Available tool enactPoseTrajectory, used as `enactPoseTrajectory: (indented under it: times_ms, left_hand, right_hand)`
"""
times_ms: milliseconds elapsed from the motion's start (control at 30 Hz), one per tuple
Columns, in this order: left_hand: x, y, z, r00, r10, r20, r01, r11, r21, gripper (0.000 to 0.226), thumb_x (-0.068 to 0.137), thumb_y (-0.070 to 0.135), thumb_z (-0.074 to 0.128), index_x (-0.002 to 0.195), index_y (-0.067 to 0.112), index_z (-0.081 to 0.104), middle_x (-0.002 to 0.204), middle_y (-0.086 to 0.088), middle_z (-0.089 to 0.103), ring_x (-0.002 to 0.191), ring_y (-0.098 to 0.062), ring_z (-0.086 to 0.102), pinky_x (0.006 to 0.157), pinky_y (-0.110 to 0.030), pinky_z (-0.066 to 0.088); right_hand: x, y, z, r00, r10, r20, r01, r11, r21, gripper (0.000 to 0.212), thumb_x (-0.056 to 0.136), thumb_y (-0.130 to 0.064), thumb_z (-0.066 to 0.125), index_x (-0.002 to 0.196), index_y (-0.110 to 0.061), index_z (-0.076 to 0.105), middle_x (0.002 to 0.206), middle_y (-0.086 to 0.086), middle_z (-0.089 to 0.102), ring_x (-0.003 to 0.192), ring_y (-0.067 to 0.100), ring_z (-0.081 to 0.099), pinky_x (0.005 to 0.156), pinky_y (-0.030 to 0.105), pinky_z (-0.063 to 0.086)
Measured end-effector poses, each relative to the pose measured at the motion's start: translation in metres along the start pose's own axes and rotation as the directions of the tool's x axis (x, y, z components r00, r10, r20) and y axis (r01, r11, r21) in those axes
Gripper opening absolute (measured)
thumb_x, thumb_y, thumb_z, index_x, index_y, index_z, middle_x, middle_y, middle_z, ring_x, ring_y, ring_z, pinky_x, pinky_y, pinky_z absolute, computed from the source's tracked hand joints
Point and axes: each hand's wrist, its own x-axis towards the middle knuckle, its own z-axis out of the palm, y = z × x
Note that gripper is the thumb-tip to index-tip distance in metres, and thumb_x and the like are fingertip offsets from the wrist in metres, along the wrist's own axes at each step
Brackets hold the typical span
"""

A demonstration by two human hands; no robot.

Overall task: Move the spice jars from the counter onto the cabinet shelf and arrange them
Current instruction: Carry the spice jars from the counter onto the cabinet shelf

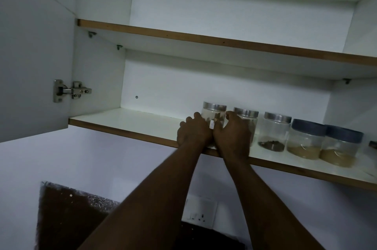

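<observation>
A clear spice jar with a silver lid (214,109) stands on the lower cabinet shelf (130,122). My left hand (193,132) and my right hand (232,137) both wrap around it from either side. To its right stands a row of jars: a second silver-lidded jar (247,116) partly behind my right hand, a third silver-lidded jar (274,131) with dark spice at the bottom, and two blue-lidded jars (306,139) (341,147) with brown powder. Another item shows only at the right frame edge.
The upper shelf (204,38) holds nothing that I can see. The cabinet door (34,56) hangs open on the left with its hinge (69,90). Below are a white wall, a socket plate (201,212) and a dark counter (67,215).
</observation>
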Motion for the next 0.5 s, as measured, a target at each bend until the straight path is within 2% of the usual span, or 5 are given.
enactPoseTrajectory:
  times_ms: [200, 300, 400, 433, 500]
  left_hand:
    - [-0.013, -0.002, -0.005, 0.999, 0.014, -0.046, -0.014, 1.000, 0.004, 0.060, 0.095, 0.061, 0.055, 0.134, 0.016, 0.044, 0.134, -0.012, 0.056, 0.125, -0.033, 0.050, 0.094, -0.043, 0.046]
    - [-0.031, -0.009, -0.017, 0.993, 0.060, -0.099, -0.074, 0.987, -0.145, 0.071, 0.088, 0.065, 0.063, 0.138, 0.019, 0.046, 0.129, -0.008, 0.059, 0.122, -0.029, 0.052, 0.094, -0.043, 0.051]
    - [-0.061, -0.032, -0.032, 0.960, 0.159, -0.229, -0.240, 0.890, -0.388, 0.067, 0.082, 0.047, 0.078, 0.139, 0.026, 0.049, 0.120, 0.001, 0.061, 0.113, -0.020, 0.058, 0.091, -0.042, 0.056]
    - [-0.077, -0.048, -0.033, 0.940, 0.183, -0.286, -0.295, 0.859, -0.418, 0.063, 0.081, 0.039, 0.080, 0.136, 0.029, 0.051, 0.116, 0.006, 0.061, 0.108, -0.016, 0.060, 0.087, -0.039, 0.057]
    - [-0.109, -0.089, -0.032, 0.907, 0.218, -0.360, -0.355, 0.856, -0.375, 0.056, 0.082, 0.035, 0.078, 0.132, 0.034, 0.052, 0.111, 0.013, 0.059, 0.105, -0.010, 0.059, 0.081, -0.033, 0.056]
  right_hand:
    - [-0.006, -0.001, -0.005, 0.999, -0.036, -0.039, 0.034, 0.999, -0.039, 0.045, 0.091, -0.031, 0.069, 0.130, -0.010, 0.061, 0.123, 0.011, 0.069, 0.114, 0.032, 0.064, 0.092, 0.041, 0.053]
    - [-0.013, -0.005, -0.012, 0.993, -0.078, -0.092, 0.080, 0.996, 0.023, 0.036, 0.090, -0.025, 0.070, 0.122, -0.010, 0.062, 0.120, 0.010, 0.066, 0.107, 0.030, 0.064, 0.088, 0.040, 0.053]
    - [-0.040, -0.013, -0.015, 0.946, -0.233, -0.226, 0.264, 0.957, 0.120, 0.025, 0.088, -0.016, 0.066, 0.111, -0.007, 0.065, 0.113, 0.008, 0.064, 0.097, 0.015, 0.059, 0.080, 0.018, 0.043]
    - [-0.056, -0.017, -0.014, 0.932, -0.259, -0.254, 0.305, 0.939, 0.161, 0.021, 0.087, -0.015, 0.064, 0.107, -0.008, 0.064, 0.110, 0.005, 0.064, 0.090, 0.006, 0.056, 0.075, 0.010, 0.038]
    - [-0.094, -0.026, -0.006, 0.936, -0.273, -0.221, 0.325, 0.911, 0.252, 0.018, 0.087, -0.017, 0.066, 0.104, -0.016, 0.062, 0.104, -0.004, 0.061, 0.078, -0.003, 0.052, 0.069, 0.005, 0.037]
